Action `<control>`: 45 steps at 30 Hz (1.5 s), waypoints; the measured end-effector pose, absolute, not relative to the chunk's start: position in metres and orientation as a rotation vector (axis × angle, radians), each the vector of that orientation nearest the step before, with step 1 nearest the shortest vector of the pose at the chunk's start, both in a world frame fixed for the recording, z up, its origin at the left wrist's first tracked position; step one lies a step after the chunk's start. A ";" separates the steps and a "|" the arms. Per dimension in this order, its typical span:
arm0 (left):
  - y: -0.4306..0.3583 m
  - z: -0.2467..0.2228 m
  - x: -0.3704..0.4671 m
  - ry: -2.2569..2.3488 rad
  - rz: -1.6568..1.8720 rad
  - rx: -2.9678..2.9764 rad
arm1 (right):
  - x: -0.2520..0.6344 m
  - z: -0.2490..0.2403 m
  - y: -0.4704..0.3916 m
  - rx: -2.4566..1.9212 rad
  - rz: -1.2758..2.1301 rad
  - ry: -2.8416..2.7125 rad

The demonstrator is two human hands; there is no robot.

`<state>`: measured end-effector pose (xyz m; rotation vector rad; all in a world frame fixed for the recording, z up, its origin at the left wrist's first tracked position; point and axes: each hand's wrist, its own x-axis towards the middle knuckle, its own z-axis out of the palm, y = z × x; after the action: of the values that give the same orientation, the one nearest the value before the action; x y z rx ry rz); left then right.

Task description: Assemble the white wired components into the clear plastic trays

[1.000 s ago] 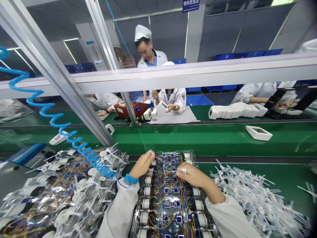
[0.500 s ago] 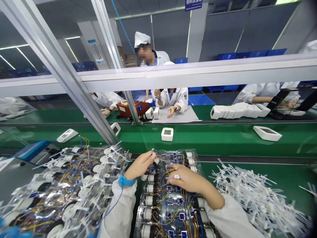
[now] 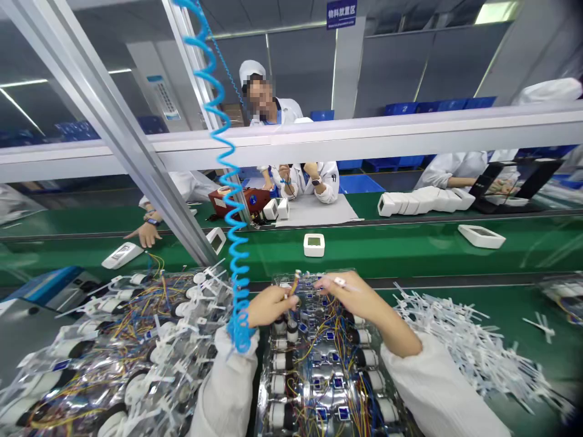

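Head view: wires (image 3: 296,284) now gathered upright, pinched in my left hand (image 3: 269,306), ends seemingly free; right hand (image 3: 354,297) alongside, tie (image 3: 340,281) across it, finger grip unclear.

The left arm (image 3: 228,388), in a white sleeve, slants up from 7 o'clock. Its wrist is mostly hidden; beyond it the left hand (image 3: 266,307) turns toward 2 o'clock, its back facing up, thumb and fingers brought together in a pinch. The right arm (image 3: 441,385) reaches in from 5 o'clock; its white sleeve ends short of the wrist, so a stretch of forearm (image 3: 398,329) shows bare. The right hand (image 3: 348,291) points to 10 o'clock, back up, fingers together; whether their tips grip is unclear. The hands are near each other, not touching, the right between the left's 2 and 3 o'clock.
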<state>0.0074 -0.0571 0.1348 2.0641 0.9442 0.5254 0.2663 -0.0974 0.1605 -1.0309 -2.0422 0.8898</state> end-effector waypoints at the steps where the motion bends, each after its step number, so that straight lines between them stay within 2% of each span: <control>1: -0.057 0.138 -0.001 0.993 0.635 2.041 | 0.271 0.157 -0.098 -1.048 0.853 -2.021; 6: -0.063 0.154 -0.034 1.250 1.182 1.855 | 0.260 0.114 -0.096 -1.012 0.803 -2.102; 11: -0.059 0.152 -0.039 1.542 1.200 1.867 | 0.266 0.084 -0.094 -1.111 0.638 -2.020; 17: -0.041 0.100 -0.028 1.772 1.429 1.669 | 0.335 0.058 -0.095 -1.463 0.399 -1.513; 25: -0.039 0.026 0.012 1.841 1.635 1.300 | 0.342 0.010 -0.118 -1.569 0.608 -1.397; 29: -0.043 0.024 0.026 1.781 1.626 1.300 | 0.358 0.009 -0.130 -1.598 0.640 -1.378; 35: -0.043 0.053 -0.004 1.691 1.408 1.543 | 0.364 0.013 -0.144 -1.625 0.651 -1.417; 41: -0.042 0.072 -0.033 1.596 1.081 1.822 | 0.369 0.037 -0.147 -1.643 0.536 -1.451; 45: -0.045 0.079 -0.035 1.612 1.006 1.960 | 0.373 0.057 -0.151 -1.554 0.627 -1.398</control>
<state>-0.0345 -0.0448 0.0792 1.9595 1.6118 1.0063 0.3728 -0.1515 0.0569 -1.5535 -1.3976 0.6269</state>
